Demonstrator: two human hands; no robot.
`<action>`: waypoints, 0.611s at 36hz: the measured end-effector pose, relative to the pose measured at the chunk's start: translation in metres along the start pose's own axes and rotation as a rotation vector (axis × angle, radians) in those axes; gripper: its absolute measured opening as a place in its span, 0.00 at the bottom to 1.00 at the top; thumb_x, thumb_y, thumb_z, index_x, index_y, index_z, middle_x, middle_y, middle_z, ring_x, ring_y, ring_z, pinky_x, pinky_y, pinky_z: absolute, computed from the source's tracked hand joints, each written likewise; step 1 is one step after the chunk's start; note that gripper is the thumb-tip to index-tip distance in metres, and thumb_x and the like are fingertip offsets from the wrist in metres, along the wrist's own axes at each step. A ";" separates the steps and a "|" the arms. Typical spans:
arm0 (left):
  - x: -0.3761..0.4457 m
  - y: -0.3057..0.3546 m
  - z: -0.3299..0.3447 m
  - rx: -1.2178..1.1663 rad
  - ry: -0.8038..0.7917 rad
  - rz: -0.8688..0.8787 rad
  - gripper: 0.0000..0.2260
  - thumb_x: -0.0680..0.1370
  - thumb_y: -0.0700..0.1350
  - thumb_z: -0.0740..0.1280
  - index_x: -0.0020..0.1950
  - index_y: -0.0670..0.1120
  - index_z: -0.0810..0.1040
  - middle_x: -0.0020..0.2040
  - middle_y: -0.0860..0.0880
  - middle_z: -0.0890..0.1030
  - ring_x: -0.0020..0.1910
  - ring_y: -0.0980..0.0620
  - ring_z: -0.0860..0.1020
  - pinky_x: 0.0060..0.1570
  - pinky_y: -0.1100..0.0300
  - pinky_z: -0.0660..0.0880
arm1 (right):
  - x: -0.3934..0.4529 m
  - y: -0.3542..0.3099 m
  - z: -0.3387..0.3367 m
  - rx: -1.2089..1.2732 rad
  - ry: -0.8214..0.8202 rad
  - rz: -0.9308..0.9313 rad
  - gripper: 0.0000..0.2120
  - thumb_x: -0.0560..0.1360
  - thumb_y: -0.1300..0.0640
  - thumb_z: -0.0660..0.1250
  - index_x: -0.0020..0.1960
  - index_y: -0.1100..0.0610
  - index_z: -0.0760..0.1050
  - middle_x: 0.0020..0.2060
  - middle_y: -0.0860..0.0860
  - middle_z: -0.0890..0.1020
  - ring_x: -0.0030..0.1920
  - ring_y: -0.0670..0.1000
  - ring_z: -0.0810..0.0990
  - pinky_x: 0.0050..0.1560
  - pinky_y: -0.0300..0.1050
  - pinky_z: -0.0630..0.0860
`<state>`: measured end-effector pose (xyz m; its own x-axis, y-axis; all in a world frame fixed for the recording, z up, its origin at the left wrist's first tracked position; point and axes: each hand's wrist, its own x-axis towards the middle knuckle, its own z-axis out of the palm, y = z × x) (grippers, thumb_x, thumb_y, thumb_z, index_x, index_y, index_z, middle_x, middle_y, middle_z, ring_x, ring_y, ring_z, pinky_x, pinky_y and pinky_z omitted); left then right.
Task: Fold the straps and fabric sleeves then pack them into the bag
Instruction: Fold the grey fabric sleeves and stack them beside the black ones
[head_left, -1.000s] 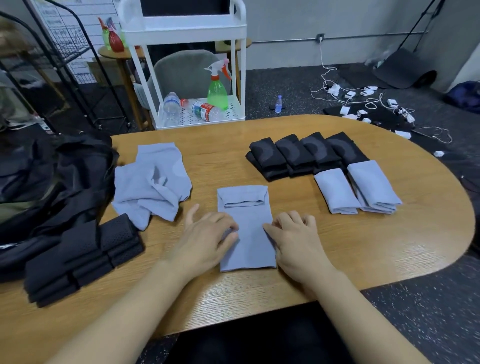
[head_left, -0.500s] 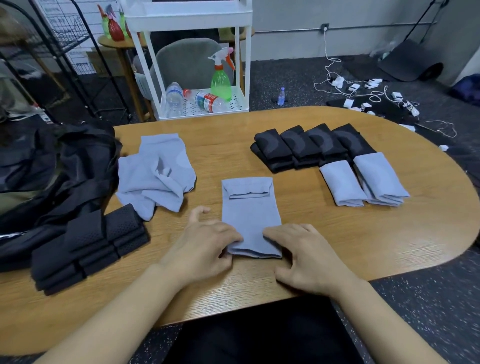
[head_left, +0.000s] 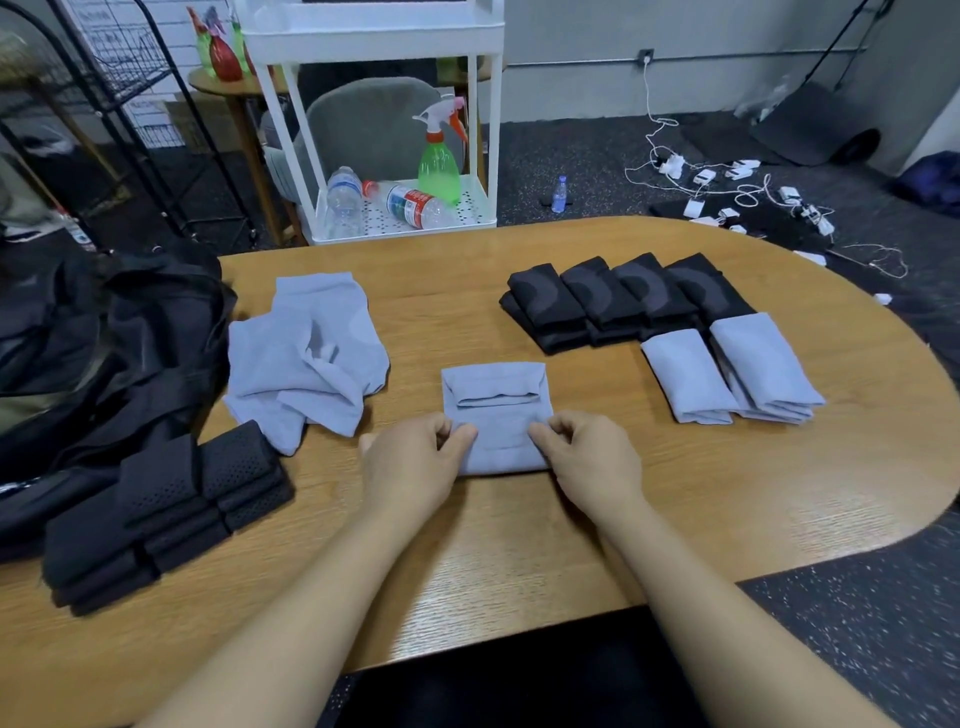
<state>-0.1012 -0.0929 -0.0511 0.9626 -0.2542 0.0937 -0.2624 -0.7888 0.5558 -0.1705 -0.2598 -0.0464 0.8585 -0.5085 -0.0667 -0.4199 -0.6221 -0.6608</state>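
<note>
Both hands at table centre on one grey sleeve. Left hand pinches its left edge, thumb and fingers curled onto the cloth; right hand pinches the right edge the same way. The sleeve lies flat on the wooden table, far end already turned over into a band, near end doubled up between the hands.

Beyond and left of the left hand: loose heap of unfolded grey sleeves. Nearer and further left: stack of folded black mesh straps, touching the black bag at the table's left edge.

Beyond and right of the right hand: row of four folded black sleeves; just in front of it, two folded grey sleeves, side by side and touching.

Nothing lies between the hands and these piles.

Past the table: white cart carrying a green spray bottle and water bottles.
</note>
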 end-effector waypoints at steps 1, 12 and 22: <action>0.002 0.001 0.002 0.025 0.012 -0.008 0.20 0.80 0.58 0.62 0.32 0.49 0.70 0.28 0.54 0.73 0.34 0.54 0.73 0.47 0.55 0.58 | 0.001 -0.001 0.001 -0.021 0.007 0.019 0.16 0.77 0.44 0.63 0.40 0.56 0.78 0.34 0.49 0.81 0.40 0.52 0.78 0.40 0.47 0.72; 0.014 0.004 0.009 0.256 0.063 0.039 0.18 0.79 0.61 0.59 0.41 0.50 0.76 0.34 0.53 0.79 0.39 0.50 0.76 0.45 0.56 0.51 | 0.008 -0.002 0.007 -0.224 0.085 0.016 0.12 0.79 0.43 0.61 0.44 0.50 0.69 0.38 0.46 0.78 0.41 0.51 0.75 0.39 0.45 0.65; 0.010 -0.006 0.009 0.152 0.133 0.068 0.11 0.76 0.60 0.65 0.43 0.54 0.73 0.35 0.57 0.77 0.42 0.54 0.73 0.45 0.55 0.53 | 0.008 0.004 0.008 -0.157 0.140 0.026 0.09 0.78 0.44 0.63 0.46 0.48 0.68 0.39 0.44 0.77 0.39 0.48 0.75 0.38 0.45 0.66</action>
<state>-0.0908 -0.0958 -0.0606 0.9400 -0.2415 0.2409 -0.3246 -0.8504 0.4140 -0.1628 -0.2622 -0.0558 0.8021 -0.5965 0.0293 -0.4917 -0.6874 -0.5346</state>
